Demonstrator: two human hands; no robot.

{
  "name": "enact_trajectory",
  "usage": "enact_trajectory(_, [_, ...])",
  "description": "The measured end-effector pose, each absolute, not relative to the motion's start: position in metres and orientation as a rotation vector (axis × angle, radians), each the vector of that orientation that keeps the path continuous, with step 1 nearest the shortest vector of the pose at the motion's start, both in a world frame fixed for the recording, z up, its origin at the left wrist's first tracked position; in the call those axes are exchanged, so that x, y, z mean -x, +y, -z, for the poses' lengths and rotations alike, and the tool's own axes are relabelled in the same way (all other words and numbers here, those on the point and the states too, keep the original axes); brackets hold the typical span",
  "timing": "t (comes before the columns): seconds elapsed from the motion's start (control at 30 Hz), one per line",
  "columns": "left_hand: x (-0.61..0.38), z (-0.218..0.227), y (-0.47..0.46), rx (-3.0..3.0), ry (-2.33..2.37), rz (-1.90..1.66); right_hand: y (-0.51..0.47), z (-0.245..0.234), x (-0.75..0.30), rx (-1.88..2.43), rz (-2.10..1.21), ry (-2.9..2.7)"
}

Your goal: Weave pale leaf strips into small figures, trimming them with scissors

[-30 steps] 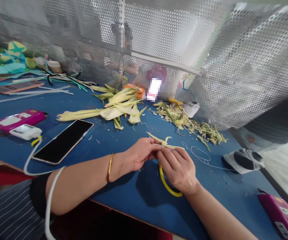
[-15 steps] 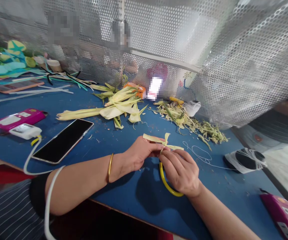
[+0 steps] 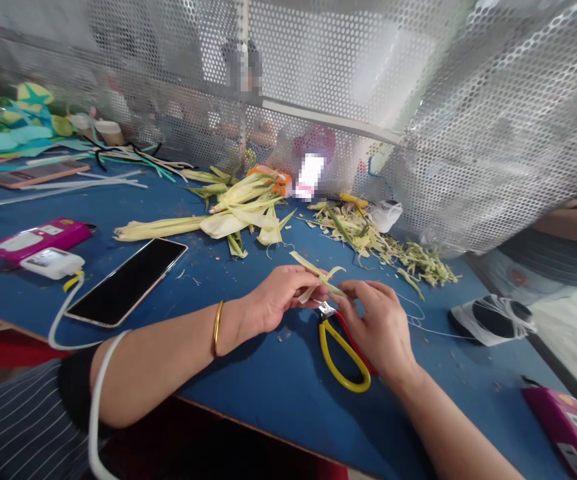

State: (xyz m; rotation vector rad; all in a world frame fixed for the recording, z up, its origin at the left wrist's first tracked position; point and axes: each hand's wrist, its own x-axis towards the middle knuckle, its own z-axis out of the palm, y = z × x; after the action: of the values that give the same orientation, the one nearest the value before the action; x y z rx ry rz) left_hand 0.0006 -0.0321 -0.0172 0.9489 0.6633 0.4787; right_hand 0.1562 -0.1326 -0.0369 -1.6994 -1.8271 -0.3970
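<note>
Pale corn husk strips (image 3: pixel 322 275), crossed over one another, are pinched in the fingers of my left hand (image 3: pixel 281 298). My right hand (image 3: pixel 375 327) has its thumb and fingers closed on the right-hand end of the same strips. Beneath the hands a pair of scissors (image 3: pixel 344 363) with one yellow and one red handle lies on the blue table; my right hand partly covers the red handle, and the blades are mostly hidden. White thread (image 3: pixel 413 310) runs from near my right hand to a dark, thread-wrapped spool (image 3: pixel 493 320).
Behind the hands lie corn husks (image 3: pixel 233 217) and a heap of shredded husk (image 3: pixel 368 233). A black-screened phone (image 3: pixel 128 283), a magenta power strip (image 3: pixel 43 237) and a white charger (image 3: pixel 53 262) are at left. Another power strip (image 3: pixel 568 427) sits at right. A perforated metal screen (image 3: pixel 338 67) borders the back.
The crossed husk strips have turned, their left end now pointing up and away. My right hand has shifted slightly right and rolled, uncovering more of the scissors and their red handle.
</note>
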Motion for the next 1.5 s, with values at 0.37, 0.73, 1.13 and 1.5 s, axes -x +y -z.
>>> enact_trajectory(0.37, [-0.008,0.030,-0.035,-1.146,0.731,-0.596,-0.133,0.039,-0.140,1.510,0.222,-1.939])
enact_trajectory(0.73, [-0.002,0.020,-0.026,-1.086,0.749,-0.418,-0.133,0.034,-0.154,1.657,0.217,-1.733])
enact_trajectory(1.13, [0.001,0.022,-0.027,-1.189,0.716,-0.313,-0.134,0.036,-0.157,1.661,0.104,-1.789])
enact_trajectory(1.5, [0.002,0.022,-0.030,-1.340,0.698,-0.229,-0.131,0.021,-0.162,1.569,-0.785,-1.325])
